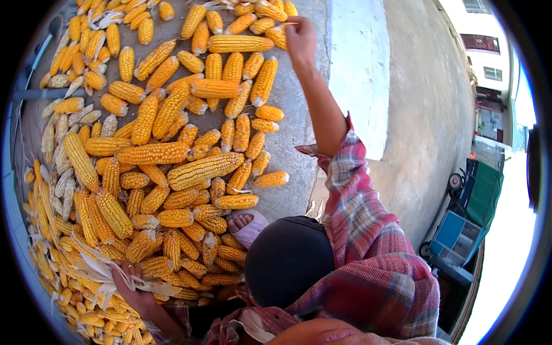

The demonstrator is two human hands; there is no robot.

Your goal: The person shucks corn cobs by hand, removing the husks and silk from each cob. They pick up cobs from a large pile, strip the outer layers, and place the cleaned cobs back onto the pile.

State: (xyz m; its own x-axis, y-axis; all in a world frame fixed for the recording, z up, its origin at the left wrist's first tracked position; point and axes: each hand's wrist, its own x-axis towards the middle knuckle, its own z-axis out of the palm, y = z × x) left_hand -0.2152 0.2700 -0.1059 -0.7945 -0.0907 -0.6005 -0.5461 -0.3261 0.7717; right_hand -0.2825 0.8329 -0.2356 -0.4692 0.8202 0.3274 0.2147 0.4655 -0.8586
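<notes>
My left hand [134, 290] is low at the left, its fingers closed around pale dry corn husks [101, 269]. Loose husk leaves stick out on both sides of it, over a heap of yellow corn cobs [114, 213]. My right hand [301, 41] is stretched far forward at the top, beside cobs [276, 38] at the heap's right edge. A thin yellowish sliver shows at its fingertips; whether it is held is unclear. Two large cobs, one long cob [207, 170] and another [153, 153], lie on top of the heap between my hands.
My sandalled foot [243, 224] touches the heap beside my dark-covered knee [289, 261]. Whitish cobs [64, 185] lie at the left, near a grey pipe [47, 94]. Concrete ground [422, 99] stretches right towards a parked blue and green vehicle [461, 228] and a building [483, 64].
</notes>
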